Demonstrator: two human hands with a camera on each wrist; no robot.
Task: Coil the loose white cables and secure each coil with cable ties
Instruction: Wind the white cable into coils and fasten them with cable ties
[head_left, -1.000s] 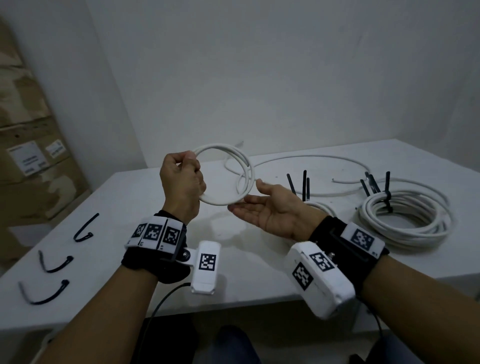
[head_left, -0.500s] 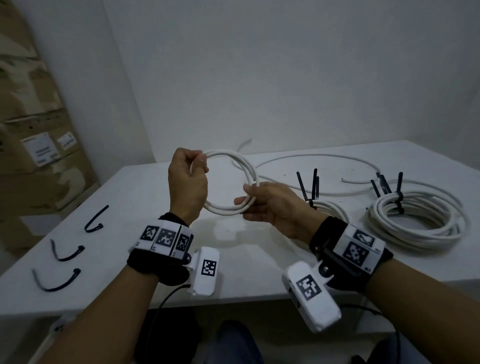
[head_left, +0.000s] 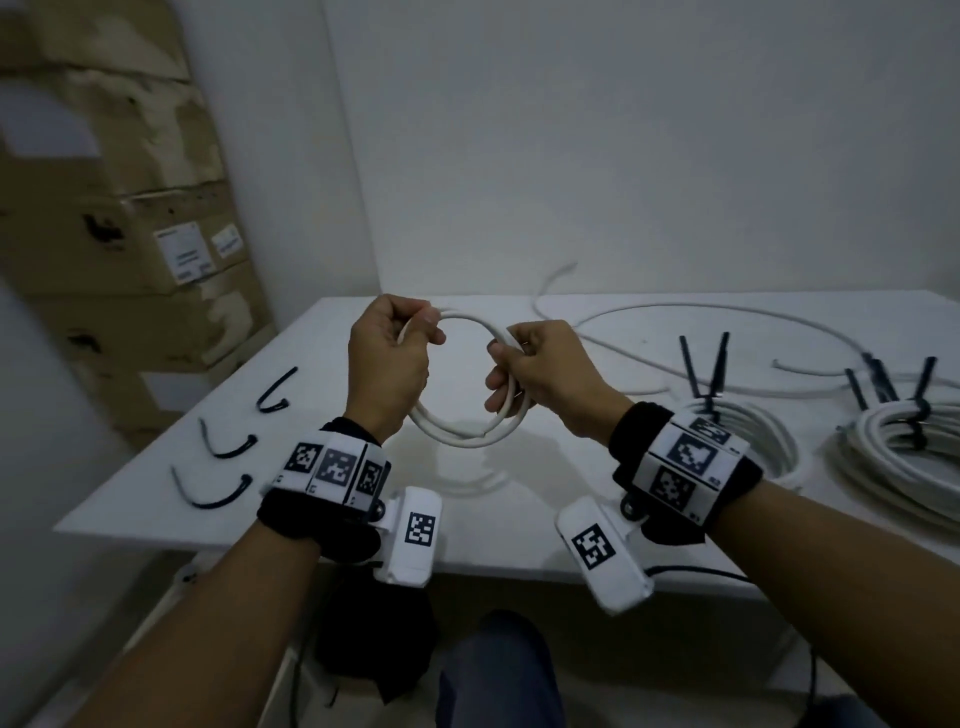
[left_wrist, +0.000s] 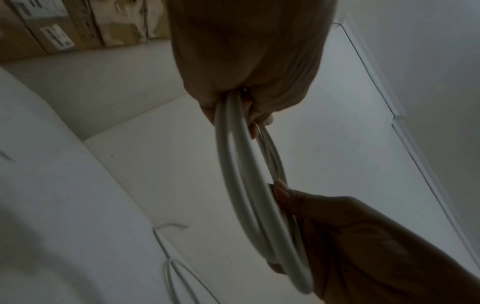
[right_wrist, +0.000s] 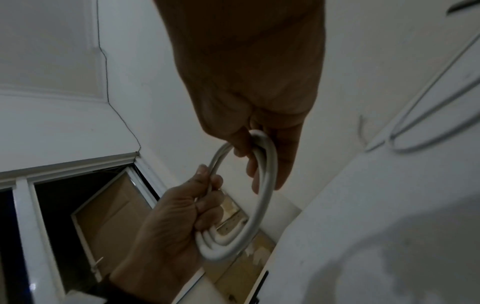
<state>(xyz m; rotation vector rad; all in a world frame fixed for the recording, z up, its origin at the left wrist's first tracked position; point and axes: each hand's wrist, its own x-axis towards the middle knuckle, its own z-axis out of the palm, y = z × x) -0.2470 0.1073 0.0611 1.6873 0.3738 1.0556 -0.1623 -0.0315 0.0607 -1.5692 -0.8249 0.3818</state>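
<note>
Both hands grip small coil (head_left: 462, 436) above bench (head_left: 322, 519): left hand (head_left: 387, 358) far-left arc, right hand (head_left: 545, 374) right arc. Keep loops stacked flat; pinch one-handed before fetching cable tie (head_left: 210, 493).

Left hand (head_left: 387, 358): your fingers curl into a fist around the left side of the white cable coil (head_left: 462, 434), knuckles up.
Right hand (head_left: 545, 371): your fingers and thumb wrap the coil's right side.
Arms: both your forearms reach forward, wrists raised above the table, each wearing a banded camera.
</note>
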